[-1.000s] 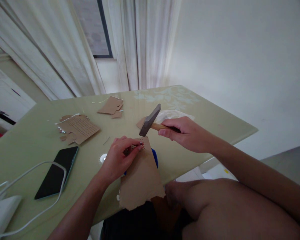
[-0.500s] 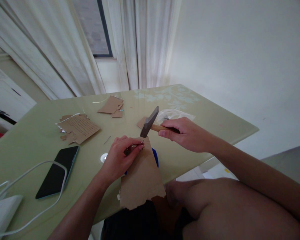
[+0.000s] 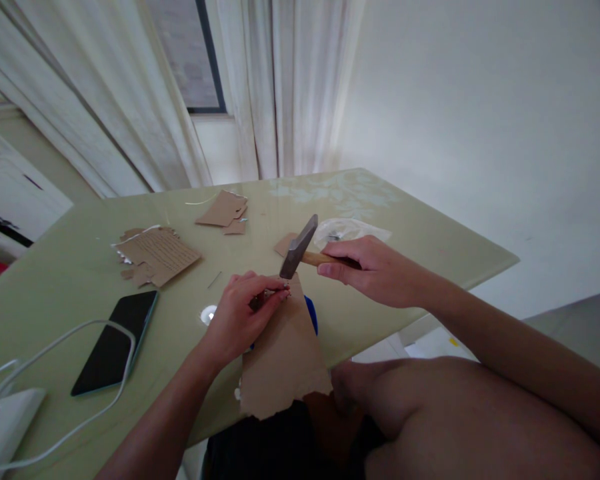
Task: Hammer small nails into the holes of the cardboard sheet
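My right hand grips the wooden handle of a hammer, whose grey head hangs just above the top edge of a torn cardboard piece. My left hand pinches something small, seemingly a nail, at that top edge, right under the hammer head. The cardboard lies at the near edge of the pale green table and overhangs it toward my lap. A blue object shows partly from under the cardboard.
A black phone lies at left, with a white cable and a white device. Torn cardboard scraps sit farther back. A clear plastic bag lies behind my right hand. My bare knee fills the lower right.
The hammer head has come down a little, from above the cardboard's edge to just over my left fingertips. My left hand has stayed in place.
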The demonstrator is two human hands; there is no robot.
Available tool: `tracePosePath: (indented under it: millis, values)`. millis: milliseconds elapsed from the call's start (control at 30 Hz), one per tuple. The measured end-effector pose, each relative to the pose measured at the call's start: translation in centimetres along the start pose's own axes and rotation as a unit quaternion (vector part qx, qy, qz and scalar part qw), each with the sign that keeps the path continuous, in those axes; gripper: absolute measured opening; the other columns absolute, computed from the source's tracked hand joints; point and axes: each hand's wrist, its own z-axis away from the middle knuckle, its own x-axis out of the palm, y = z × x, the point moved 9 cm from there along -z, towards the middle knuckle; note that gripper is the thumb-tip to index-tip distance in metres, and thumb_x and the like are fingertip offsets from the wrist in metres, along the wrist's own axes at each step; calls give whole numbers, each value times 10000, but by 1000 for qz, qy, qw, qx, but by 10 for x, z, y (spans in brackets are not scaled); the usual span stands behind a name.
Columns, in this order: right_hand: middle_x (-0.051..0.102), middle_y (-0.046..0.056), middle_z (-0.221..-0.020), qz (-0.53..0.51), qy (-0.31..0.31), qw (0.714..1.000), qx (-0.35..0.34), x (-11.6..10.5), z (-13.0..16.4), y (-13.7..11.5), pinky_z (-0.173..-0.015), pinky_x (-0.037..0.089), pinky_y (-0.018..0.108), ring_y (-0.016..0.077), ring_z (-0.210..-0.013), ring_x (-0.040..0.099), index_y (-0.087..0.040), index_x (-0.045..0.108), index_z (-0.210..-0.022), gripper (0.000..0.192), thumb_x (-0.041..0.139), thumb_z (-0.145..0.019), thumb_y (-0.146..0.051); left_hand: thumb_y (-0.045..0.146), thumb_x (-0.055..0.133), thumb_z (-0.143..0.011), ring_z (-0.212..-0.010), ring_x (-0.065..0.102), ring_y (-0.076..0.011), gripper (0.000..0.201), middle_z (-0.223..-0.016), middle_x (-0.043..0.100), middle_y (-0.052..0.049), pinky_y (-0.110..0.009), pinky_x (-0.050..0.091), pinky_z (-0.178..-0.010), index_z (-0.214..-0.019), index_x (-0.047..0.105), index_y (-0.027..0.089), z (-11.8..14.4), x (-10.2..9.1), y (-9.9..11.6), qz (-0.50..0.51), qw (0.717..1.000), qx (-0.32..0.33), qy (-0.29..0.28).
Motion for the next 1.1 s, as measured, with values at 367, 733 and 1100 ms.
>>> tracePosePath:
  millis: [367, 733, 1100]
  values:
    - [470, -45, -644, 8, -7, 1000, -3, 1, -1, -4, -664, 277, 316, 138, -636, 462, -204, 518, -744, 425, 577, -1095, -436, 308, 731, -1016, -726, 611, -183, 98, -772, 741, 23, -369, 408, -781, -1033, 818, 265, 1, 0, 0, 1, 1000, 0, -3]
    - [451, -52, -654, -7, 16, 1000, -12, -4, 1, -5, -660, 257, 316, 133, -638, 436, -207, 507, -756, 425, 570, -1107, -439, 320, 721, -1030, -745, 632, -186, 113, -812, 769, 27, -378, 409, -798, -1061, 825, 288, 1, 3, -3, -3, 1000, -4, -14]
    - [476, -48, -663, 18, -10, 1000, -20, 4, 0, -4, -671, 275, 312, 135, -638, 458, -204, 509, -769, 398, 563, -1112, -398, 323, 727, -1019, -712, 628, -183, 106, -796, 768, 23, -377, 427, -804, -1031, 825, 283, 1, 4, -4, -8, 1000, -7, -26]
